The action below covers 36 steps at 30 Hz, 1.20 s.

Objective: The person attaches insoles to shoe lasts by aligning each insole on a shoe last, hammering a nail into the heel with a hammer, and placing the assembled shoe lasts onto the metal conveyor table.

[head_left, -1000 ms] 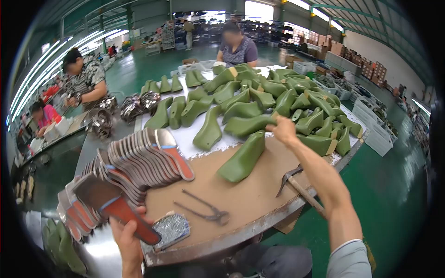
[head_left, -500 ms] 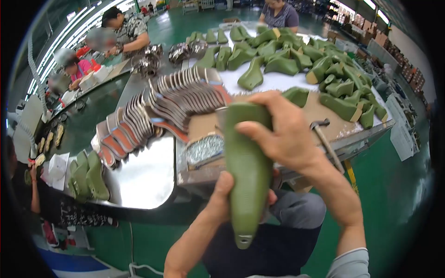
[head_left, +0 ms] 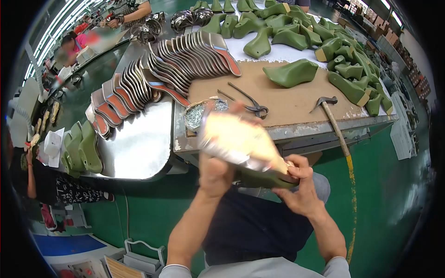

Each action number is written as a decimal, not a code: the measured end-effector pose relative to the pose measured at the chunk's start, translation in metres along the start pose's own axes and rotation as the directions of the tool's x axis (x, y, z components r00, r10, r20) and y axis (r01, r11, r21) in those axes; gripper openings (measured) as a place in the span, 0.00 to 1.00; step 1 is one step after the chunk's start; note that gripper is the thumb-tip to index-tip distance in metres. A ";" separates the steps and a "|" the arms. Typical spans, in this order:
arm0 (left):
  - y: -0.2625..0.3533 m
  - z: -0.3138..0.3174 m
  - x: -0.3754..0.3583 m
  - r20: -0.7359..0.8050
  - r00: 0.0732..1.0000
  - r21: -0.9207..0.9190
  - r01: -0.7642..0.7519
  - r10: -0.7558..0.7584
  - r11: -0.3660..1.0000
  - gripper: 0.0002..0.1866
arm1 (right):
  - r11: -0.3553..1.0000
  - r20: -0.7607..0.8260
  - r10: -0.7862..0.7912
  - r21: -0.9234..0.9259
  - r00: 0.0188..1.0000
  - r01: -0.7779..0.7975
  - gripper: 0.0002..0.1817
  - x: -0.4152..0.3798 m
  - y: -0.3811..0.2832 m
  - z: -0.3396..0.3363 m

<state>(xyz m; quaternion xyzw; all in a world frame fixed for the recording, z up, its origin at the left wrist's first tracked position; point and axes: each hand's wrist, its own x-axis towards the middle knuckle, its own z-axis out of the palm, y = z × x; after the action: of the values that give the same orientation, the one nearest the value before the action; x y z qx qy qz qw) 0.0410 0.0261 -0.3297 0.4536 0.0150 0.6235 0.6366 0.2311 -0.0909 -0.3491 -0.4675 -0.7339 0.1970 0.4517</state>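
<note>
Before me, over my lap, a green shoe last (head_left: 266,179) is turned so that its pale tan underside (head_left: 241,139) faces up, smeared by motion. My left hand (head_left: 215,173) is closed around its wider end, with the fingers partly hidden behind it. At the narrow end, the fingers and thumb of my right hand (head_left: 299,187) grip the last's edge. Just beyond it on the bench lie black pincers (head_left: 255,106) and a tray of small metal nails (head_left: 194,113). A hammer (head_left: 333,123) rests to the right, its handle over the bench edge.
One green last (head_left: 291,74) lies alone on the brown board (head_left: 222,74); many more (head_left: 282,28) are heaped behind. Rows of curved metal-edged insoles (head_left: 185,65) stand left. Several lasts (head_left: 83,148) sit on the metal tabletop's left end (head_left: 134,160). Co-workers (head_left: 130,11) are beyond.
The last has been turned from upright, green face toward me, to lying across with its pale underside up. My right hand moved from its top to its narrow end. The view tipped downward.
</note>
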 end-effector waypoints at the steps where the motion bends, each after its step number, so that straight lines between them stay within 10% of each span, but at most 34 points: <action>1: 0.012 0.003 -0.004 -0.145 0.989 0.021 -0.005 0.008 1.000 0.45 | 0.998 0.010 -0.024 -0.053 1.000 0.025 0.42 -0.003 0.011 -0.002; 5: 0.018 -0.040 -0.051 -0.471 0.881 0.035 0.075 -0.050 0.997 0.27 | 0.989 0.048 -0.061 -0.128 0.997 0.067 0.34 0.000 0.020 0.023; 10: 0.037 -0.061 -0.108 -0.641 0.761 0.288 0.361 -0.102 0.887 0.27 | 0.960 0.214 -0.102 -0.236 0.971 0.153 0.26 -0.008 0.029 0.035; 11: 0.051 -0.075 -0.106 -0.565 0.812 0.400 0.425 -0.147 0.812 0.24 | 0.966 0.191 -0.104 -0.216 0.976 0.145 0.26 -0.011 0.032 0.036; 13: 0.075 -0.081 -0.054 -0.046 0.998 0.999 0.047 0.050 -0.021 0.24 | 0.944 0.178 -0.152 -0.267 0.972 0.197 0.26 -0.008 0.031 0.042; 16: 0.048 -0.087 0.034 -0.078 0.989 0.993 0.088 -0.124 0.076 0.19 | 0.956 0.180 -0.068 -0.269 0.981 0.115 0.27 0.001 0.023 0.040; 18: 0.013 -0.114 0.072 -0.147 0.948 0.957 0.065 -0.282 -0.282 0.16 | 0.951 0.178 -0.056 -0.289 0.982 0.107 0.28 -0.003 0.023 0.041; 25: 0.000 -0.125 0.092 -0.361 0.861 0.927 0.288 -0.359 -0.242 0.11 | 0.949 0.114 -0.108 -0.284 0.988 0.136 0.28 -0.008 0.025 0.046; 36: 0.003 -0.128 0.083 -0.099 0.954 0.966 0.024 -0.283 -0.256 0.10 | 0.953 0.098 -0.101 -0.277 0.990 0.125 0.27 -0.011 0.023 0.044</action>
<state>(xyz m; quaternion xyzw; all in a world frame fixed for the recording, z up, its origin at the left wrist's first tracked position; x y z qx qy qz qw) -0.0177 0.1642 -0.3581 0.8217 0.5018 0.2465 0.1103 0.2074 -0.0830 -0.3930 -0.4760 -0.7981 0.0833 0.3599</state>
